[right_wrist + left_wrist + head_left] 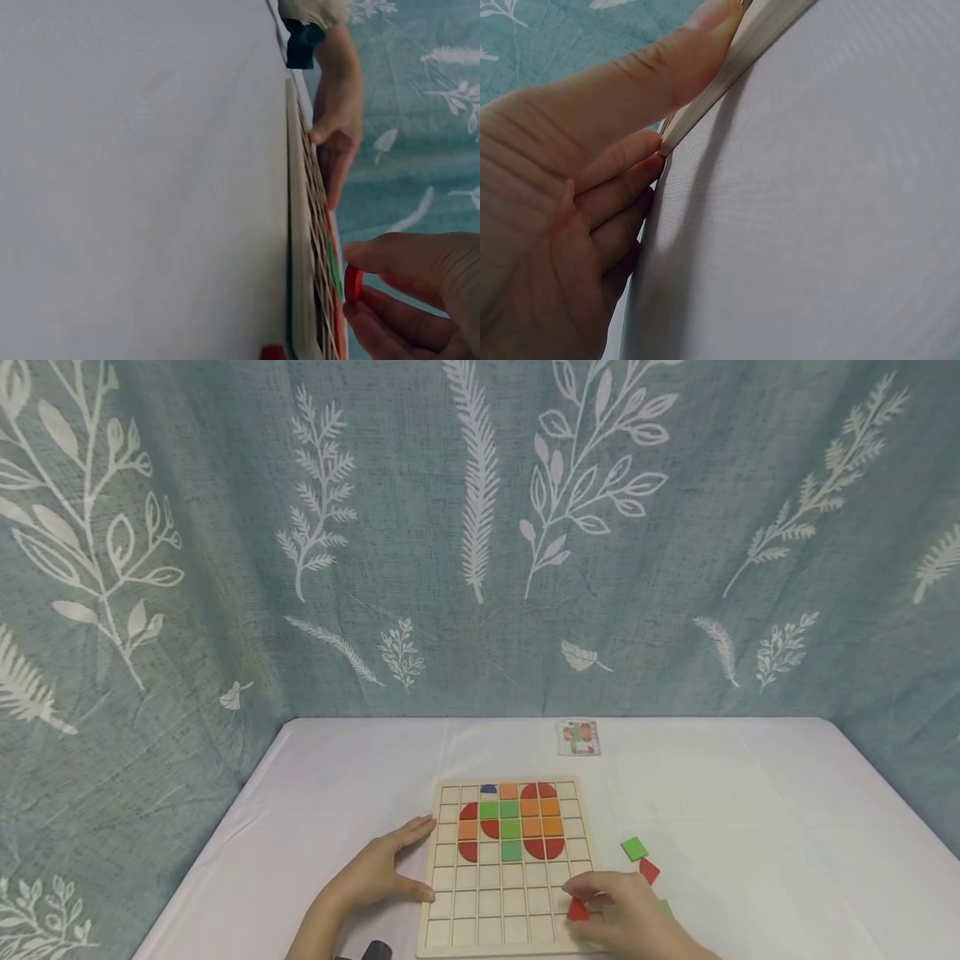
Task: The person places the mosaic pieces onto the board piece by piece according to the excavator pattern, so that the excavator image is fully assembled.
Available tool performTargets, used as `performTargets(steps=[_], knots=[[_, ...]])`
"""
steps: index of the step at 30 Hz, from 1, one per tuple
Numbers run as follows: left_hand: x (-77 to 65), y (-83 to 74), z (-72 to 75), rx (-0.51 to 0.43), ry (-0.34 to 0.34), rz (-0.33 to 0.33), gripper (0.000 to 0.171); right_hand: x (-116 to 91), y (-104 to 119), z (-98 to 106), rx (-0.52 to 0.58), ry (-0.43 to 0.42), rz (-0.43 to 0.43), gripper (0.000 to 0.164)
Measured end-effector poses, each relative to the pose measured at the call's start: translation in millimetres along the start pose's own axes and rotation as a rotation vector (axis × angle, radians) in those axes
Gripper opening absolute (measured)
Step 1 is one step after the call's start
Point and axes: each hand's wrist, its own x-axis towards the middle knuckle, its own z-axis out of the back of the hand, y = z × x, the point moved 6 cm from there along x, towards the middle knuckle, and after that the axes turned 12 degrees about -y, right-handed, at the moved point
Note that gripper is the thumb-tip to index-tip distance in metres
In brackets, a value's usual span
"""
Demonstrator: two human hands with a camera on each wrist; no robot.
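Note:
A wooden grid board [465, 903] lies on the table, with red quarter-circle, orange and green square tiles and a blue half-round piece [488, 789] in its upper cells. My left hand [378, 870] rests at the board's left edge, thumb and fingers spread along it; the left wrist view shows the thumb [652, 71] against the rim. Above the board's lower right part, my right hand [626, 910] pinches a red tile [577, 910] between thumb and fingers. That tile [353, 283] appears edge-on in the right wrist view.
Right of the board lie a green square tile [634, 848], a red tile [648, 870] and another green tile [666, 907], partly hidden by my right hand. A small pattern card [578, 738] sits at the table's far side. A patterned curtain [450, 527] hangs behind.

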Motion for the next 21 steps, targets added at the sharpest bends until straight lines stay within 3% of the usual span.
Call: performTargets(steps=[3, 9, 16, 21], knots=[[-0.2, -0.3, 0.3, 0.001, -0.003, 0.001, 0.098, 1.4, 2.3, -8.3, -0.036, 0.019, 0.027, 0.031], [0.3, -2.0, 1.1, 0.003, -0.006, 0.004, 0.098, 3.6, 3.8, -19.0, -0.105, 0.093, -0.044, 0.032], [-0.3, -3.1, 2.2, -0.006, 0.001, 0.006, 0.098, 3.3, 7.4, -21.2, -0.145, 0.089, -0.046, 0.03], [-1.5, -2.5, 1.6, -0.008, 0.006, 0.004, 0.098, 2.1, 9.5, -19.2, -0.166, 0.066, 0.004, 0.028]])
